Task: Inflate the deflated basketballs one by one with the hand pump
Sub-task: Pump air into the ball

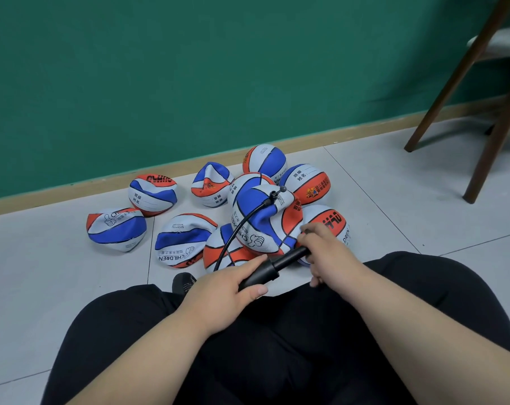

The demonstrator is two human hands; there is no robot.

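Observation:
A black hand pump (270,268) lies across my lap. My left hand (224,293) grips its barrel and my right hand (324,252) is closed on its handle end. A black hose (239,229) curves up from the pump to a valve fitting on top of a crumpled red, white and blue basketball (265,220), which rests on the pile in front of me. Several other deflated basketballs (116,229) lie around it on the floor, and rounder ones (306,182) sit at the back right.
I sit on a grey tiled floor (394,200) facing a green wall (189,68) with a wooden skirting. A dark wooden chair leg (493,141) stands at the right. My black trouser legs (277,346) fill the foreground, with a black shoe (183,283) beside the balls.

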